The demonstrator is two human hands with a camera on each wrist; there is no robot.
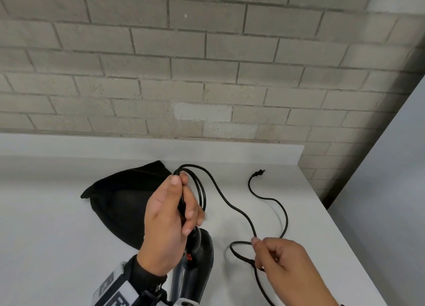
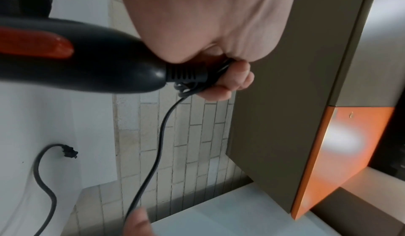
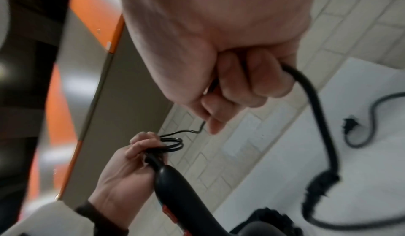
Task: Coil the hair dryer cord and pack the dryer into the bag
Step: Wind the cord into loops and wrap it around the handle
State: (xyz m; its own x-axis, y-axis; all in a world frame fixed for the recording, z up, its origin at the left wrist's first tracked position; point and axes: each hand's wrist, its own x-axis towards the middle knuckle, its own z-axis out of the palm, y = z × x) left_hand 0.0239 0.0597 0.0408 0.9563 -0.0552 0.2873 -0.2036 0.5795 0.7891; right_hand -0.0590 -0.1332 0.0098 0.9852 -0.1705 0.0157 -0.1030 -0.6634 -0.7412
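Note:
My left hand grips the end of the black hair dryer's handle together with a few loops of its black cord. The dryer, with an orange switch, hangs nozzle-down toward me over the white counter. The free cord runs from the loops to my right hand, which pinches it between thumb and curled fingers. Beyond that hand the cord curls on the counter and ends in the plug. A black cloth bag lies behind my left hand.
The white counter ends at a grey brick wall at the back and at an edge on the right. A grey and orange cabinet hangs overhead in the wrist views.

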